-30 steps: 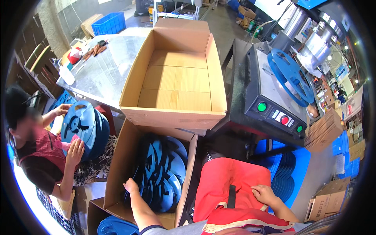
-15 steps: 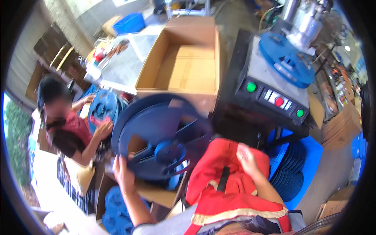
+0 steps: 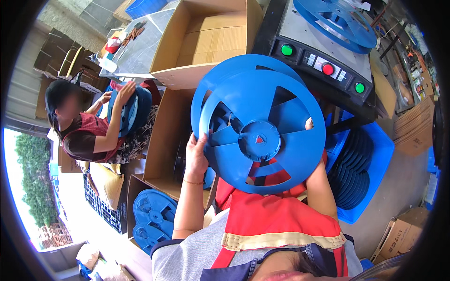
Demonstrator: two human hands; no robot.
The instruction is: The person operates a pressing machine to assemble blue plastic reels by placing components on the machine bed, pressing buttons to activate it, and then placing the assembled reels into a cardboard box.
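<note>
- Blue reel (image 3: 260, 126): big plastic spool w/ spoked flange, held up flat-on at chest height, over the red apron (image 3: 281, 215).
- Left hand (image 3: 196, 157): fingers wrapped on the reel's left rim, gripping.
- Right hand (image 3: 309, 125): mostly hidden behind reel; only a fingertip shows at right rim, grip can't be told.
- Press machine (image 3: 323, 56): just beyond reel; green and red buttons, another blue reel on top.
- Open cardboard box (image 3: 206, 42): upper left, beside machine.
- Blue crate (image 3: 375, 164): right, stacked reels inside.
- Co-worker (image 3: 86, 131): far left, handling reels.
</note>
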